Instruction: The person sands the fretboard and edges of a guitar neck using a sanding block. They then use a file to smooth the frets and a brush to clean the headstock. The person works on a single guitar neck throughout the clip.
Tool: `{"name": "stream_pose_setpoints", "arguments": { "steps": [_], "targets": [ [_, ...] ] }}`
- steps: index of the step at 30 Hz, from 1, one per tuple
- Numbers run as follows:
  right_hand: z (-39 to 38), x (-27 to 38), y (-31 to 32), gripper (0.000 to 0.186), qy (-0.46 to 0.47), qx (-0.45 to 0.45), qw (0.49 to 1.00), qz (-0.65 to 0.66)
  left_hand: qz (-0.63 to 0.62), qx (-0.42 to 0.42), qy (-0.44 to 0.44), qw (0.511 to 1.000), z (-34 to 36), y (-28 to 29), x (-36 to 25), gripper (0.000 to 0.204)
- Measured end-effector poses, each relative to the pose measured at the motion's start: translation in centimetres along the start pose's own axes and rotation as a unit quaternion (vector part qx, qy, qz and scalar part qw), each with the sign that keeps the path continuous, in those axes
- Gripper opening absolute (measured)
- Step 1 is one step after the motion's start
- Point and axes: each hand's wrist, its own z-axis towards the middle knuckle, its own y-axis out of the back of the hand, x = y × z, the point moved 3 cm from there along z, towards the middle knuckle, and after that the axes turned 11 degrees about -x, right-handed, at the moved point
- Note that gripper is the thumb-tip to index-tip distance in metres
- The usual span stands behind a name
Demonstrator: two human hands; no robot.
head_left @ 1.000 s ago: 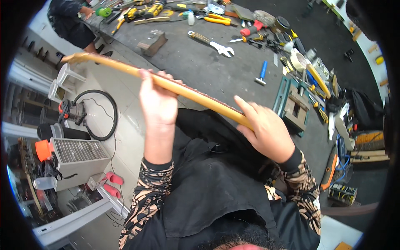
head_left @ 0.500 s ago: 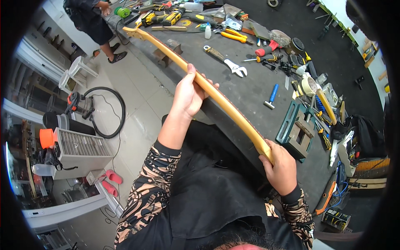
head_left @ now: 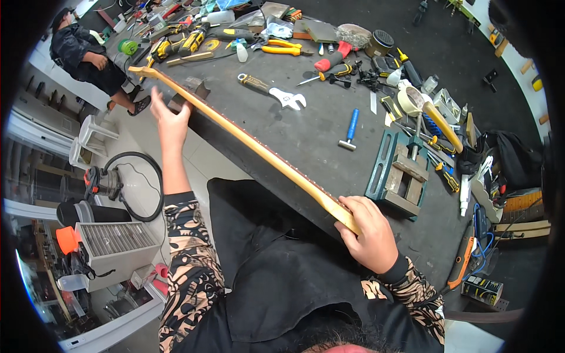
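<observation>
A guitar neck (head_left: 259, 148) of pale varnished wood slants across the bench edge, headstock at the far left and heel toward me at the right. Its dark fretboard edge faces away from me. My right hand (head_left: 372, 236) is closed around the heel, thumb on the near side. Close below the headstock end, my left hand (head_left: 170, 117) has its fingers and thumb spread and grips nothing. Beside it, a dark metal block (head_left: 197, 88) stands on the bench under the far part of the neck.
On the dark workbench (head_left: 282, 132) lie an adjustable wrench (head_left: 273, 92), a blue-handled razor-shaped tool (head_left: 351, 130) and a green drill-press vise (head_left: 400, 173). Pliers (head_left: 285, 47) and many tools crowd the back. Another person (head_left: 82, 56) stands far left, near a vacuum cleaner (head_left: 106, 182).
My left hand has let go of the neck's middle and moved left toward the headstock. The neck and my right hand have shifted left in view, and more of the bench shows.
</observation>
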Motion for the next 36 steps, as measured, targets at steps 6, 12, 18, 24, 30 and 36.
{"name": "stream_pose_setpoints", "arguments": {
  "steps": [6,12,18,24,30,36],
  "targets": [
    [-2.1,-1.7,1.2,0.047,-0.032,-0.029,0.997,-0.059,-0.017,0.156,0.038,0.987,1.3,-1.4,-0.9,0.096],
    [-2.9,-3.1,0.9,0.040,-0.001,0.020,0.992,-0.123,0.131,0.085,0.033,0.987,5.1,-5.1,6.1,0.078],
    [-1.7,-4.1,-0.4,0.029,-0.001,0.006,0.999,-0.048,0.301,0.189,0.007,0.935,10.2,-6.9,6.7,0.071],
    [-1.8,-5.0,-0.6,0.030,-0.012,0.008,1.000,-0.005,-0.257,0.163,-0.190,0.933,5.2,-9.7,-24.9,0.033],
    [-1.4,-4.8,-0.1,0.032,-0.011,0.032,0.999,0.011,-0.020,0.377,-0.392,0.839,2.4,-29.4,-33.4,0.073],
    [-1.3,-5.5,-0.5,0.032,-0.011,0.033,0.999,0.028,0.143,0.371,-0.353,0.847,0.9,-34.3,-30.5,0.099]
  ]
}}
